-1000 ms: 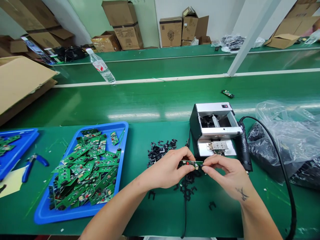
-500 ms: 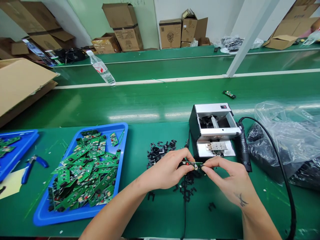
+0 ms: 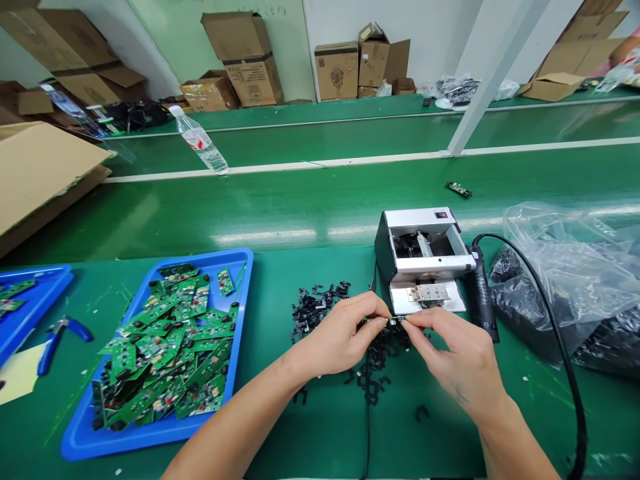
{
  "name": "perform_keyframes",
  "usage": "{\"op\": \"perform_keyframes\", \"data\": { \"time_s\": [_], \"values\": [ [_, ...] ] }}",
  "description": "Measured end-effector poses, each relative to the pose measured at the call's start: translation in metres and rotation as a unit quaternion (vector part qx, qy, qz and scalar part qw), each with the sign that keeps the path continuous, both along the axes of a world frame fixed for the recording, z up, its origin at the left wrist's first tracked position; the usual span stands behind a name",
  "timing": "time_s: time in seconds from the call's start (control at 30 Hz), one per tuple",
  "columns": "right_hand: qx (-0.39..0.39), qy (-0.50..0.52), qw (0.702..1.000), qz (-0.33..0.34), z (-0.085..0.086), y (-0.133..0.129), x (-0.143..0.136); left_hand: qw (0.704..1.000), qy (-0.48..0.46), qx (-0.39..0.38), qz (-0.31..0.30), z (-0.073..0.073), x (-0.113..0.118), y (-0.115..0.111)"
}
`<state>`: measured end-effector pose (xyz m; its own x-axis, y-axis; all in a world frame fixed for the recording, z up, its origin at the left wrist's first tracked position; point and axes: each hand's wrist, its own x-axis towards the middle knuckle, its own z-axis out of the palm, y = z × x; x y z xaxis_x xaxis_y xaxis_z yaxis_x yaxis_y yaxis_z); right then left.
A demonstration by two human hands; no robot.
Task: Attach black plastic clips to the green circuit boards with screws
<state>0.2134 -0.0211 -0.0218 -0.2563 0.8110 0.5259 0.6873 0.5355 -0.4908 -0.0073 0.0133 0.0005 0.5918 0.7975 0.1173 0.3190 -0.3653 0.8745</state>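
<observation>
Between my hands is a small green circuit board [image 3: 396, 321], seen nearly edge-on and mostly covered by fingers. My left hand [image 3: 343, 337] pinches its left part between thumb and forefinger. The thumb and forefinger of my right hand [image 3: 457, 357] close on the right end, where a small dark part shows; whether that is a separate clip I cannot tell. Beneath and beside the hands lie loose black plastic clips [image 3: 316, 308]. Just behind the fingers stands a silver and black bench machine [image 3: 425, 260] with a metal plate at its front.
A blue tray [image 3: 239, 347] heaped with circuit boards stands left, near blue-handled pliers [image 3: 63, 340] and another blue tray [image 3: 43, 300]. A black cable [image 3: 555, 327] curves at right beside plastic bags [image 3: 545, 267]. A lone board [image 3: 459, 189] and a water bottle [image 3: 203, 143] are farther back.
The board has been tipped so that less of its component face shows. My right hand has rolled slightly, with its fingers nearer the left ones. The whole view has shifted a little.
</observation>
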Motion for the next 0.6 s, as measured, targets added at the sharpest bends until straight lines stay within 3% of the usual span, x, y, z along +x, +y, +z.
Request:
{"op": "perform_keyframes", "data": {
  "time_s": [0.2, 0.33, 0.47, 0.53, 0.6],
  "values": [
    [0.086, -0.099, 0.991, -0.008, -0.004, 0.008, 0.004, 0.994, -0.034, 0.099, -0.006, -0.023, 0.003, 0.01],
    [0.08, -0.127, 0.988, -0.023, -0.009, 0.008, 0.002, 0.972, 0.049, 0.23, -0.012, -0.038, 0.002, 0.013],
    [0.029, -0.109, 0.994, -0.009, -0.008, 0.003, 0.014, 0.941, 0.112, 0.319, -0.022, -0.043, 0.0, 0.012],
    [-0.01, -0.053, 0.996, -0.065, -0.003, 0.005, 0.033, 0.933, 0.125, 0.337, -0.02, -0.043, 0.0, 0.011],
    [-0.071, -0.031, 0.973, -0.217, 0.002, 0.014, 0.056, 0.93, 0.135, 0.343, -0.014, -0.044, 0.0, 0.011]
  ]
}}
